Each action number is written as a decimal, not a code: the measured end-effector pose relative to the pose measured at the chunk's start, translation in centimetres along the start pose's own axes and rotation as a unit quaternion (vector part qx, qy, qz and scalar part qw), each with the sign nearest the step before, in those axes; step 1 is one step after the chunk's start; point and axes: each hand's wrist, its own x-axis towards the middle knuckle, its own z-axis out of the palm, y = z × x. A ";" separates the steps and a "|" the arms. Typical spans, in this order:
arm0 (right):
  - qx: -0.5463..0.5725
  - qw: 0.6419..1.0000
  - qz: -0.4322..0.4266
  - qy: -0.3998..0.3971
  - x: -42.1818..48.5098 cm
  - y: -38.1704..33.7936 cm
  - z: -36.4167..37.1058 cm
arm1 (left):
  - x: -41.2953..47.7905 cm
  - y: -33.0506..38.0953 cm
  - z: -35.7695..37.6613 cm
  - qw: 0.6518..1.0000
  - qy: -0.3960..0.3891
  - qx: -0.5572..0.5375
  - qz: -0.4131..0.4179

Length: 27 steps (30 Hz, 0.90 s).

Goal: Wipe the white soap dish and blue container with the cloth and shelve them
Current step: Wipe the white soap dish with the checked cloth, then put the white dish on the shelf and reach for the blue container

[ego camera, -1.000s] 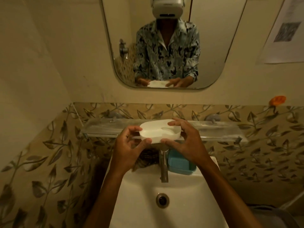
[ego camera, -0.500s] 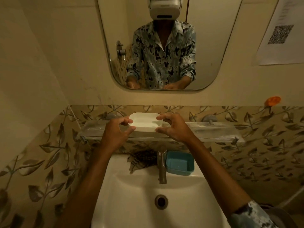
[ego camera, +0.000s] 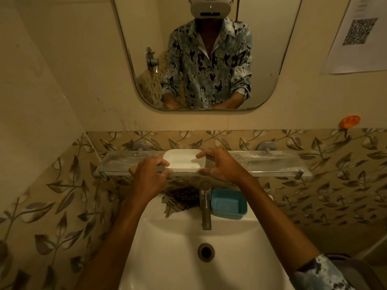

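Soap dish, the white one, is sitting on the glass shelf under the mirror, roughly in the middle of it, open side up. We've got both hands on it: our left hand pinches its left end with thumb and fingers curled around the near corner, and our right hand grips the right end, index finger resting on the top rim and thumb down at the front edge of the shelf. So both hands are closed on the dish, not let go. Whether the dish's full weight is down on the glass or we're carrying some of it, we can't really tell from this angle. Blue container is down on the back ledge of the white sink, just to the right of the metal tap, open and facing up. Cloth, a dark striped one, lies bunched up on the ledge left of the tap, with one corner hanging toward the basin. Nothing is touching either of those. Drain sits in the basin below the tap's spout.
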 end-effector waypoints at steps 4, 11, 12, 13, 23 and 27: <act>-0.031 0.992 -0.057 0.105 -1.9 -0.3 0.1 | -0.7 0.2 0.0 1.000 0.022 0.002 0.020; -0.029 0.951 -0.071 0.300 -11.1 8.0 4.6 | -9.4 -4.7 5.1 0.986 0.140 -0.075 0.041; -0.037 0.963 -0.019 0.265 -11.7 10.3 5.6 | -11.4 -5.7 6.6 0.991 0.104 -0.083 0.024; -0.053 0.973 0.036 0.222 -12.1 12.4 6.4 | -13.3 -6.7 8.2 0.994 0.067 -0.091 0.005; -0.282 0.951 0.129 -0.007 -9.2 18.7 9.2 | -16.9 -9.2 14.4 0.987 -0.114 -0.099 -0.061; -0.284 0.951 0.121 0.002 -11.2 19.1 9.2 | -12.9 -10.0 16.1 0.991 -0.104 -0.084 -0.014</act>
